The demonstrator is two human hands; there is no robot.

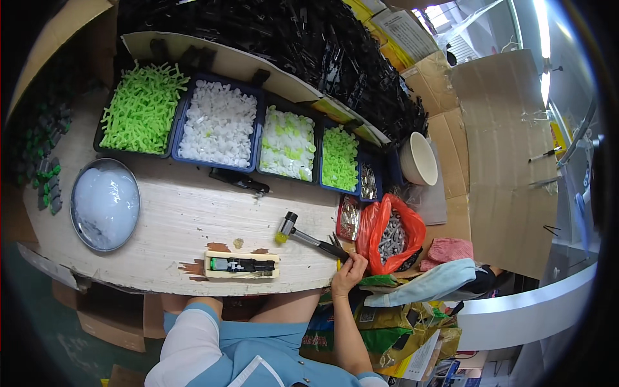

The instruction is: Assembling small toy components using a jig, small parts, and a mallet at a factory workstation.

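Observation:
My right hand is closed round the black grip of a small hammer at the front right of the table. The hammer's head, grey with a yellow face, points left over the tabletop. To its left, near the front edge, lies a cream holder block. In its slot sits a long black part with a grey section and a green left end. My left forearm passes down by the table's front edge, and that hand is hidden.
Trays of green pieces, white pieces and mixed pieces line the back. A round metal dish stands left. Right are a red bag of grey screw-like parts and a cream bowl. Black parts heap behind.

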